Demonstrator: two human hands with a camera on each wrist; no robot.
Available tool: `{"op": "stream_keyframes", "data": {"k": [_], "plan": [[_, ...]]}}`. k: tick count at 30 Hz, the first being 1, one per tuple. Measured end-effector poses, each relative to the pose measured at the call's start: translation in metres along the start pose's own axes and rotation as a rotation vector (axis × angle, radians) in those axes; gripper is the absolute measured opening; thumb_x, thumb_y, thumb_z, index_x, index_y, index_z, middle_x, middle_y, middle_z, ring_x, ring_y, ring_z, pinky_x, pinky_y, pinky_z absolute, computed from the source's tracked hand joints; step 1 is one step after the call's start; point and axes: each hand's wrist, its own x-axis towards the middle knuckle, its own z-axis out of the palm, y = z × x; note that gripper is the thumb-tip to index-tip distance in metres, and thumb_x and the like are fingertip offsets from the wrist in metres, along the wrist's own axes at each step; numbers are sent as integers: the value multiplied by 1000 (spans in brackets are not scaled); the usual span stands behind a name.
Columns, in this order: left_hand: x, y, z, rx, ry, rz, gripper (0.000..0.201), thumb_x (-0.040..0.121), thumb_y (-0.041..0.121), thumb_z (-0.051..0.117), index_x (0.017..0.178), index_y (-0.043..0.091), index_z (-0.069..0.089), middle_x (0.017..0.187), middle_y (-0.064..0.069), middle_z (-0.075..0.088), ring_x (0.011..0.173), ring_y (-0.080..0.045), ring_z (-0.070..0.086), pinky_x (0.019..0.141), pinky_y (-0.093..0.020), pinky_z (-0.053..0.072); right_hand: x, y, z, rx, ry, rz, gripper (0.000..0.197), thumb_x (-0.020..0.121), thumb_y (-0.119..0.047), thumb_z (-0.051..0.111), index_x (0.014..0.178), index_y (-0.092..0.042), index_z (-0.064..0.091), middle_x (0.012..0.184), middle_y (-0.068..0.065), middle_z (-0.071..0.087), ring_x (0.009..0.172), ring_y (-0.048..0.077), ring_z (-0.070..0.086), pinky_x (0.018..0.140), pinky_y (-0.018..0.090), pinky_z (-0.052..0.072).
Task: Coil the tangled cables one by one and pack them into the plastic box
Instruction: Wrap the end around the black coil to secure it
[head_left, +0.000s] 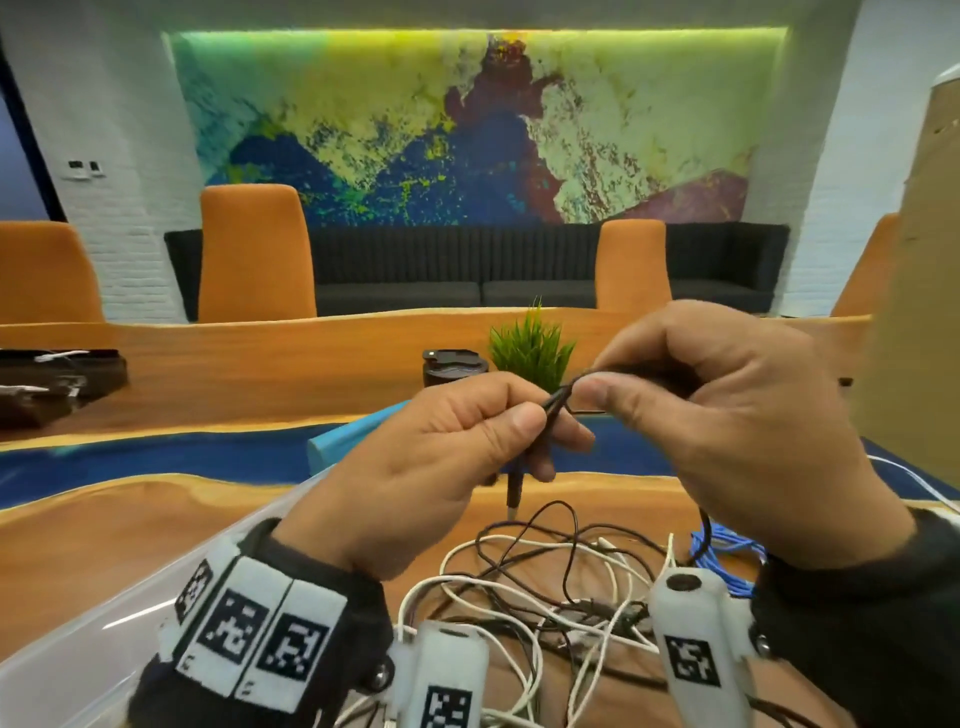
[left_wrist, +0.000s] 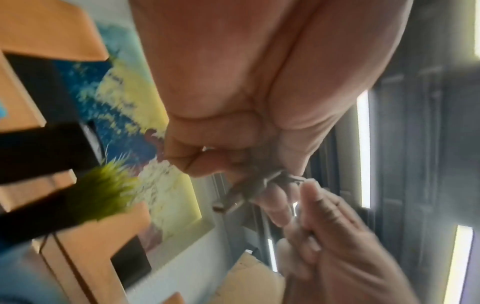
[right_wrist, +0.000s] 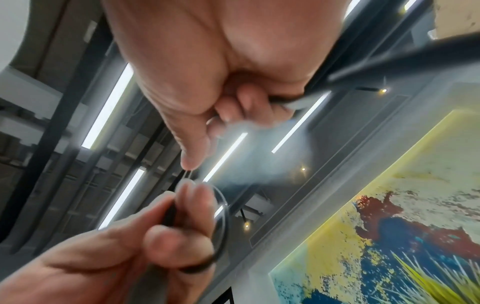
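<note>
Black cable (head_left: 558, 397) pinched between left hand (head_left: 441, 467) and right hand (head_left: 727, 426), each grip closed on it

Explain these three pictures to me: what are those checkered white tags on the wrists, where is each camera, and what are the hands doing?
No robot here: a person works bare-handed. The tags sit on wristbands; what they are for, the pictures do not say. The wide picture comes from a camera worn on the head; the other two come from cameras on each wrist, looking along the palm. The left hand and the right hand pinch one thin black cable between them, raised above a wooden table. Its plug hangs below the left hand. On the table lies a tangle of white and black cables, with a clear plastic box at the left.
</note>
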Motion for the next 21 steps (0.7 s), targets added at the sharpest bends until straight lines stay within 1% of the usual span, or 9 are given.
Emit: {"op": "stream_keyframes", "data": {"k": [2,6,9,11,13,14,16,18,21], "plan": [[0,0,3,-240,-65,-53,24,97,23,47,97,16,70,98,-7,73,73,-9,58,65,-23,43,0,7,4,60,85,40,9,84,-24,75,85,-16,71,79,-5,67,75,15,64,63,24,50],[0,2,0,-734,-166,-55,26,100,21,41,94,14,65,96,-8,70,67,-8,58,67,-26,44,-5,17,20,120,182,166,5,91,-25,65,89,-26,69,81,-14,66,81,5,62,65,9,45],[1,7,-6,-940,-94,43,27,104,22,34,98,15,59,120,-8,69,92,-13,68,81,-35,51,-10,21,31,28,-14,284,14,96,-32,55,90,-35,68,77,-20,62,81,0,58,66,12,45],[3,9,-10,-751,53,91,29,103,25,33,94,21,60,135,-6,64,113,-15,67,90,-43,50,-12,14,30,-25,-308,285,17,96,-36,53,96,-35,69,78,-17,63,81,2,58,66,21,47],[3,6,-12,-226,196,130,32,103,27,36,91,28,66,138,4,62,125,-13,60,98,-45,46,-11,-1,24,-30,-486,179,16,94,-36,56,92,-29,70,78,-12,64,79,6,59,67,26,47],[2,4,-12,55,192,145,28,102,26,39,95,28,66,139,8,60,128,-10,57,102,-43,46,-10,-9,21,-45,-491,115,16,93,-35,58,87,-27,71,75,-11,64,77,6,60,67,26,47],[1,-1,-8,418,108,158,21,101,28,42,103,23,63,134,18,61,125,0,55,102,-33,48,-8,-14,14,-73,-384,36,14,90,-30,63,81,-25,72,70,-13,63,74,4,61,63,22,47],[1,-1,-4,469,82,141,19,100,30,43,99,23,61,107,23,66,104,-2,63,86,-26,53,-6,-11,9,-45,-248,20,9,88,-25,68,82,-26,74,71,-17,65,74,2,62,61,16,47],[2,1,-1,409,36,95,21,100,31,44,99,22,63,87,3,63,83,-14,60,73,-32,53,-4,0,7,-11,-69,10,4,86,-22,71,86,-20,74,78,-12,68,76,7,64,64,21,50]]}}
